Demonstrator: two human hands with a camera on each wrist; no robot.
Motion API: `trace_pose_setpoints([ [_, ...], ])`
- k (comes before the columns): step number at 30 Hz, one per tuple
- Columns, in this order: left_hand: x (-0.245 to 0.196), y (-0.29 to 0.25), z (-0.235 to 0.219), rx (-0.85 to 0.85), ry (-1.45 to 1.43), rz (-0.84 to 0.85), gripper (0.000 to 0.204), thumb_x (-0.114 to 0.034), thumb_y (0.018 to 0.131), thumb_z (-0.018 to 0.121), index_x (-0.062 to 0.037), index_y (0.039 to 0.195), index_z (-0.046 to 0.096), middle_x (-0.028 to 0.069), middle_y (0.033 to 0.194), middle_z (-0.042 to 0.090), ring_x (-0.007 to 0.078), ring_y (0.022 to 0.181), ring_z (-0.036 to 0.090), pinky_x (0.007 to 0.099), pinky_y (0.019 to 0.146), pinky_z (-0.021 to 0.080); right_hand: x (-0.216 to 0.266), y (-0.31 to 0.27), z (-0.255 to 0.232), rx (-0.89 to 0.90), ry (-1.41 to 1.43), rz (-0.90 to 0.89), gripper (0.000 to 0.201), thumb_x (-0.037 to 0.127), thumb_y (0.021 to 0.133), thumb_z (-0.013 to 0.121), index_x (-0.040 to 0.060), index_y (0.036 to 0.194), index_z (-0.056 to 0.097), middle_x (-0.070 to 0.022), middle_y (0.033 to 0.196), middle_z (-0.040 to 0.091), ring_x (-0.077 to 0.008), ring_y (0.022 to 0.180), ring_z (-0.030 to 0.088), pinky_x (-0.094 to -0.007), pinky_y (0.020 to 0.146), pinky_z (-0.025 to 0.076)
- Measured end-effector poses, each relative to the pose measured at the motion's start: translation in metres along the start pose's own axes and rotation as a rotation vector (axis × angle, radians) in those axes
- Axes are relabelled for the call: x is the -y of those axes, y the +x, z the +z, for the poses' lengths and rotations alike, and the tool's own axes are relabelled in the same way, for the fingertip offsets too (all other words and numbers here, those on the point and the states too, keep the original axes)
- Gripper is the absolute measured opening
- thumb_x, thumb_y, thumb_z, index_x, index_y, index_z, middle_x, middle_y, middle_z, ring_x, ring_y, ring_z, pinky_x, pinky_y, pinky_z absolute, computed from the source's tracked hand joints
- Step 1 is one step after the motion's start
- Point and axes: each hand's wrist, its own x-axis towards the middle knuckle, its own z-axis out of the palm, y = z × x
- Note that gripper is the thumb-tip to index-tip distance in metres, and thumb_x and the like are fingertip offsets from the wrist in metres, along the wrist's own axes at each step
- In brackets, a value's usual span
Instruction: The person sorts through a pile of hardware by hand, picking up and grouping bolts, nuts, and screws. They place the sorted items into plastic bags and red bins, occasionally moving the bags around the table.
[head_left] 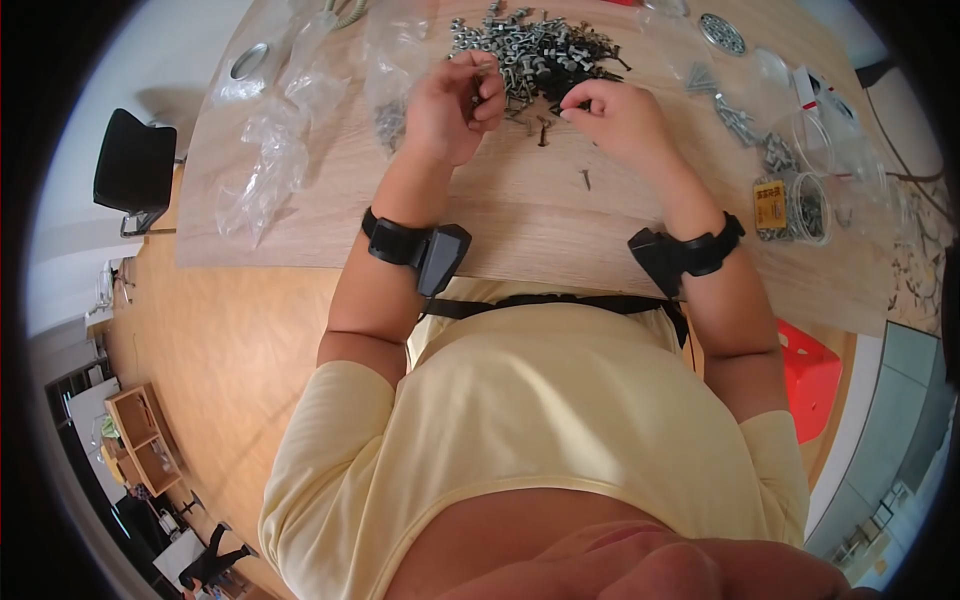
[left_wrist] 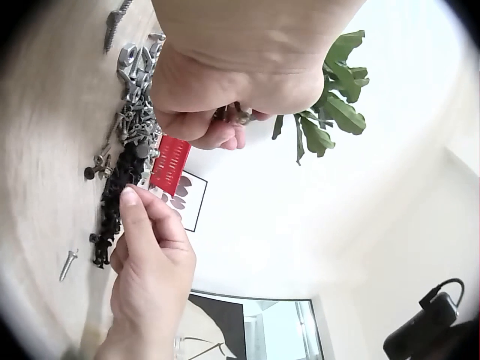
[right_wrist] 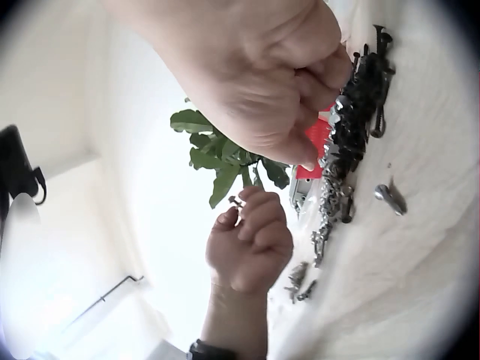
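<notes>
A heap of silver bolts and nuts (head_left: 515,65) lies at the far side of the table, merging into black screws (left_wrist: 112,196) on one side. My left hand (head_left: 455,105) is raised beside the heap with its fingers curled round a few small screws; one screw (right_wrist: 235,201) shows between thumb and forefinger, the rest hidden in the palm. At the near edge of the black screws, my right hand (head_left: 625,125) pinches with thumb and forefinger at a black screw, mostly hidden by the fingertips. Brown screws (head_left: 543,131) lie between the hands, and a single silver screw (head_left: 586,180) lies nearer me.
Crumpled clear plastic bags (head_left: 265,165) spread over the table's left side, beside a round metal lid (head_left: 249,62). Long screws (head_left: 735,120) lie at right, near a clear tub with a yellow label (head_left: 770,205). A red basket (left_wrist: 171,163) stands behind the heap.
</notes>
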Motion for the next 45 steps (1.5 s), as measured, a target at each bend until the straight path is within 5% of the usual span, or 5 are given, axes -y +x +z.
trace_pose_setpoints([
  [5,0.0,0.001,0.008,-0.138,0.094,0.087,0.021,-0.022,0.081,0.047,-0.0041,0.088,0.057,0.001,0.073,0.044,0.0105,0.053,0.033,0.0234,0.045,0.023,0.003,-0.001,0.024,-0.032,-0.284,-0.141,0.018,0.028,0.077,0.065,0.0121,0.085,0.066,-0.0089,0.079,0.065,-0.0303,0.069,0.061,-0.0408,0.06,0.049],
  [10,0.03,0.011,0.01,-0.339,1.774,0.566,0.016,-0.015,0.077,0.06,-0.0077,0.088,0.069,0.0114,0.073,0.065,0.0266,0.065,0.06,0.0362,0.057,0.047,0.001,-0.001,0.034,-0.04,-0.366,-0.15,0.015,0.026,0.078,0.062,0.013,0.085,0.066,-0.008,0.082,0.065,-0.0299,0.076,0.063,-0.0413,0.065,0.051],
  [21,0.025,0.007,0.026,-0.397,1.894,0.293,0.02,-0.026,0.075,0.062,-0.0107,0.087,0.069,0.0133,0.082,0.066,0.0314,0.078,0.063,0.041,0.067,0.051,0.003,-0.012,0.02,-0.028,-0.363,-0.181,0.016,0.023,0.078,0.065,0.008,0.084,0.067,-0.0078,0.074,0.064,-0.0246,0.068,0.062,-0.036,0.062,0.049],
  [29,0.029,0.011,0.02,-0.332,1.889,0.287,0.022,-0.025,0.076,0.06,-0.0115,0.091,0.069,0.0146,0.082,0.066,0.0321,0.078,0.063,0.0415,0.067,0.051,-0.03,0.001,-0.043,-0.059,1.523,0.157,0.011,0.013,0.081,0.057,0.0035,0.085,0.061,0.0003,0.066,0.052,-0.0084,0.048,0.041,-0.0234,0.042,0.03],
  [45,0.037,0.015,0.014,-0.252,1.906,0.372,0.022,-0.024,0.076,0.062,-0.0067,0.088,0.065,0.0141,0.069,0.062,0.0293,0.066,0.061,0.0388,0.059,0.047,-0.028,0.013,-0.004,-0.154,0.114,-0.015,0.024,0.014,0.081,0.052,0.0079,0.099,0.067,-0.0075,0.07,0.063,-0.0195,0.058,0.058,-0.0293,0.057,0.046],
])
